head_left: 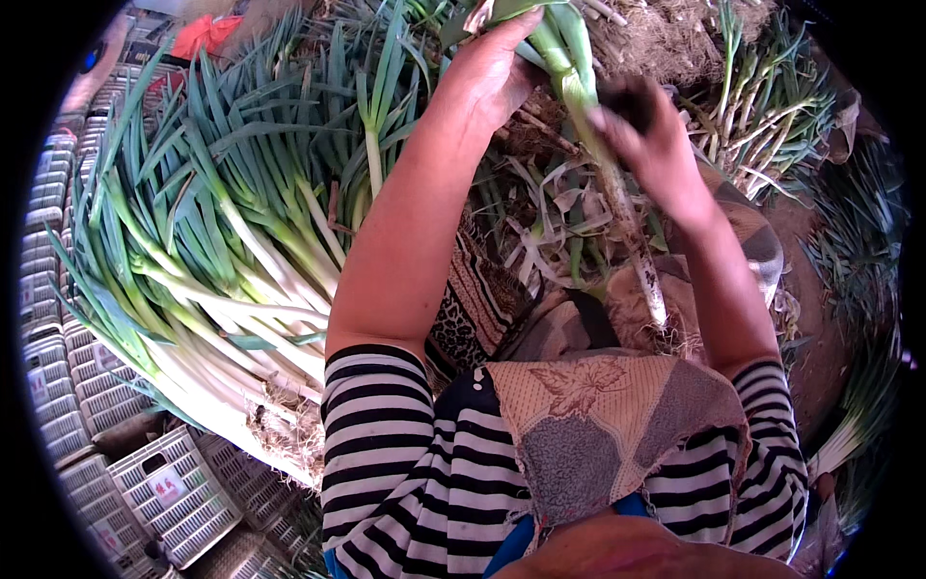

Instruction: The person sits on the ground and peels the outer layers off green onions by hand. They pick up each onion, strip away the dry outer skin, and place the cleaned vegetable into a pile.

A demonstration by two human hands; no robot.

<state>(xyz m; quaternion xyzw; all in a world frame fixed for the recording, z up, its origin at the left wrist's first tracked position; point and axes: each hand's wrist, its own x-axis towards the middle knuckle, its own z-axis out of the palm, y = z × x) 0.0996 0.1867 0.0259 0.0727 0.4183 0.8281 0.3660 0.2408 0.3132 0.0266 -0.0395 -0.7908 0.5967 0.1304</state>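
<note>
A long green onion slants across the space in front of me. Its green leaves are at the top, and its soil-stained stalk runs down to a tuft of roots over my lap. My left hand is closed around the leafy upper part; some of its fingers are hidden behind the leaves. Right beside the stalk is my right hand, thumb toward it. Motion blurs its darkened fingers, so I cannot tell whether they grip anything. Peeled leaf scraps lie below and behind the stalk.
To my left lies a large heap of green onions with white stalks, roots toward me. Plastic crates stand beyond it at the left. More onions lie at the far right, near a mass of dry roots. A patterned cloth covers my lap.
</note>
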